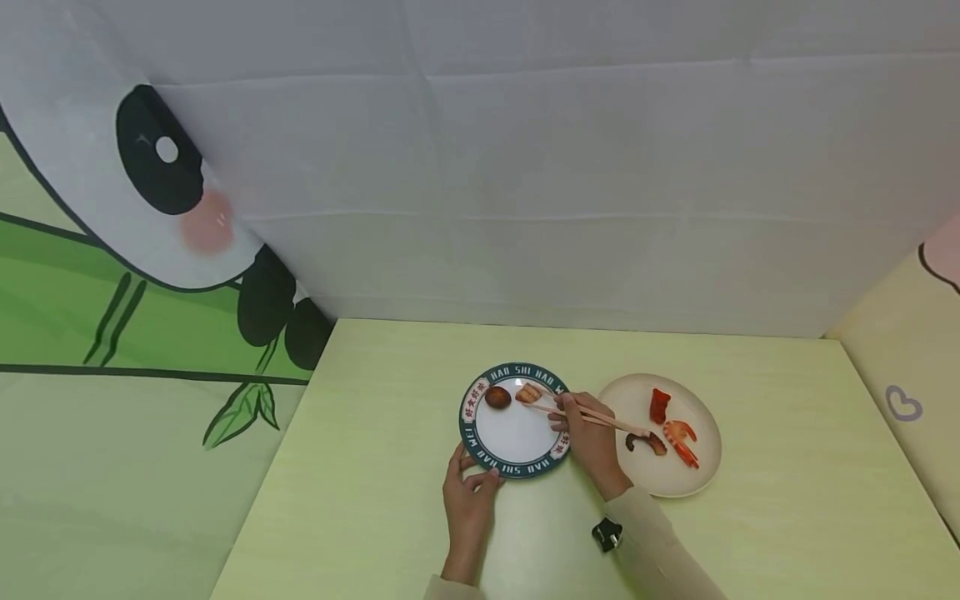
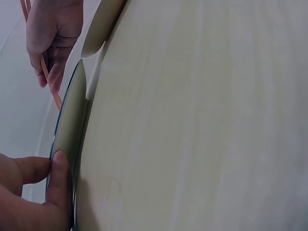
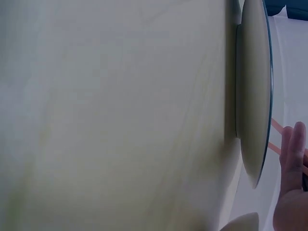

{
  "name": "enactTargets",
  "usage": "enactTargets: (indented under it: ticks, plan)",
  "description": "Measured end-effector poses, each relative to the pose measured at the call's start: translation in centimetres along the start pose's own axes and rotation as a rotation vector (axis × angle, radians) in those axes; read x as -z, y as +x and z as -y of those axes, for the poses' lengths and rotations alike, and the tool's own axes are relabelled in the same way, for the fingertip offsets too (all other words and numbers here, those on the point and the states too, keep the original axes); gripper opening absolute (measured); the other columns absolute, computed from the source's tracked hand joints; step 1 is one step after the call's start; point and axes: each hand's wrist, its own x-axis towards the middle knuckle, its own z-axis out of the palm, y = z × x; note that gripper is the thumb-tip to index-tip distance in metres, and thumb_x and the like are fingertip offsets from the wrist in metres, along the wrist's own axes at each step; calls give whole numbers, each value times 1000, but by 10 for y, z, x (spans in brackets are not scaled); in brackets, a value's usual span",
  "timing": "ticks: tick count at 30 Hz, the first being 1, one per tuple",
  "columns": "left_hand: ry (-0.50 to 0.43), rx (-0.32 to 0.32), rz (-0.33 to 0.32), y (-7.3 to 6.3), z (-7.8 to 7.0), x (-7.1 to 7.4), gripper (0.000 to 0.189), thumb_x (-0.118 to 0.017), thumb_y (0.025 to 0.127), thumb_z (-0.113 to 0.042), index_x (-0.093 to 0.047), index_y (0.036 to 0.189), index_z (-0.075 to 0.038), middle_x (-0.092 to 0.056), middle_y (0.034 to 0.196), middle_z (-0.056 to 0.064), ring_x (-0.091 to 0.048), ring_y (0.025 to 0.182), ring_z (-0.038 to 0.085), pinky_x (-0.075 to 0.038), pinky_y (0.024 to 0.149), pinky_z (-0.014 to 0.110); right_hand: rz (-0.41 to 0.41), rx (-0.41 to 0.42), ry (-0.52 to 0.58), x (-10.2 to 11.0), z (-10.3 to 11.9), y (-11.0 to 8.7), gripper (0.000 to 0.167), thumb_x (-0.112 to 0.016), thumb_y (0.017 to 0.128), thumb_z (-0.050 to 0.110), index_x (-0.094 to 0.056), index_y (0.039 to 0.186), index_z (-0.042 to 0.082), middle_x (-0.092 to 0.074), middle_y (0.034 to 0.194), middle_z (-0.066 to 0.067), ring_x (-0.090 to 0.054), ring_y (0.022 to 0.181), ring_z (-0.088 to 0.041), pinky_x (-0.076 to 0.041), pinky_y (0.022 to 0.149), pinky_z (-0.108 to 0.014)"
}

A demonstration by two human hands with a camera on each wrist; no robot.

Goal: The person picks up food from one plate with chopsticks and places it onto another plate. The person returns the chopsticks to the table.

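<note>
My left hand holds the near-left rim of a white plate with a dark green lettered border; in the left wrist view, thumb and finger pinch its edge. A pair of wooden chopsticks is gripped in my right hand, over the plate's right rim. Their tips reach a tan piece of food with dark stripes near the far side of the plate. Left of that piece lies a round brown piece of food. The right wrist view shows the plate's underside and the chopsticks beyond it.
A cream plate stands to the right, partly behind my right hand. On it lie a red piece of food, an orange shrimp and a brown curved piece. A pale wall closes off the table's far edge.
</note>
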Motion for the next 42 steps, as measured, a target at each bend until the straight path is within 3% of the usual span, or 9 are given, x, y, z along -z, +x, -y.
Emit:
enactTargets:
  ticks: [15, 23, 28, 36, 42]
  plan:
    - [-10, 39, 2, 0, 8, 1, 79, -70, 86, 17, -39, 157, 6, -54, 120, 21, -73, 87, 26, -71, 73, 28, -53, 40, 33, -3, -6, -8, 24, -56, 108, 4, -73, 111, -14, -74, 100, -31, -80, 80, -32, -69, 66, -23]
    - [-24, 31, -11, -1, 7, 0, 78, -69, 85, 18, -39, 156, 7, -53, 120, 23, -72, 87, 27, -71, 74, 29, -87, 57, 77, -7, -5, -11, 23, -57, 107, 1, -72, 109, -16, -72, 102, -36, -79, 76, -15, -69, 68, -22]
    - [-16, 25, -16, -2, 8, 1, 78, -69, 85, 18, -40, 156, 8, -54, 120, 24, -72, 86, 27, -71, 72, 29, -96, 42, 111, -6, -7, -13, 24, -56, 107, 1, -71, 108, -18, -70, 104, -38, -80, 78, -17, -68, 72, -23]
    - [-28, 23, -14, -3, 6, 1, 79, -71, 84, 18, -40, 156, 8, -53, 121, 24, -73, 86, 29, -71, 71, 30, -74, -18, 69, 0, -8, -14, 26, -54, 110, 5, -71, 114, -14, -73, 114, -33, -80, 84, -18, -67, 78, -20]
    - [-4, 36, -17, -1, 3, -1, 79, -71, 85, 17, -40, 156, 6, -54, 122, 23, -73, 86, 28, -71, 71, 29, -73, -47, 74, 5, -8, -14, 30, -51, 111, 8, -71, 116, -15, -74, 112, -32, -80, 83, -15, -66, 81, -20]
